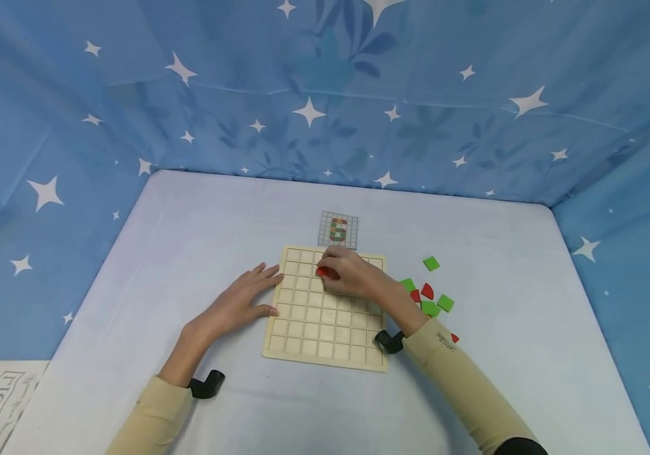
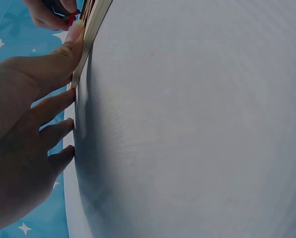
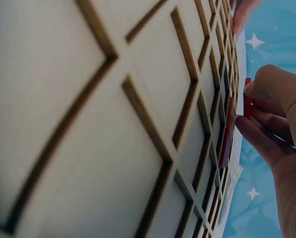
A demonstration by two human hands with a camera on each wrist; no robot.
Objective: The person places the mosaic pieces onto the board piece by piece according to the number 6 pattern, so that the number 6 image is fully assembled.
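A pale wooden grid board (image 1: 325, 332) with square cells lies on the white table. Over its upper part, my right hand (image 1: 350, 273) pinches a small red tile (image 3: 247, 99) between thumb and fingers. Just below that tile, another red piece (image 3: 225, 146) sits in the grid in the right wrist view. My left hand (image 1: 242, 296) rests at the board's left edge, fingers spread, the thumb (image 2: 74, 37) touching the rim. Beyond the board lies a pattern card (image 1: 338, 229) with a red, green and orange figure on a grid. The right hand hides some of the upper cells.
Right of the board lie loose green tiles (image 1: 446, 303) and red quarter-round tiles (image 1: 427, 291), partly behind the right forearm. One green tile (image 1: 431, 263) lies farther back. A blue star-patterned curtain (image 1: 279, 95) surrounds the table. A printed white sheet (image 1: 0, 404) is at lower left.
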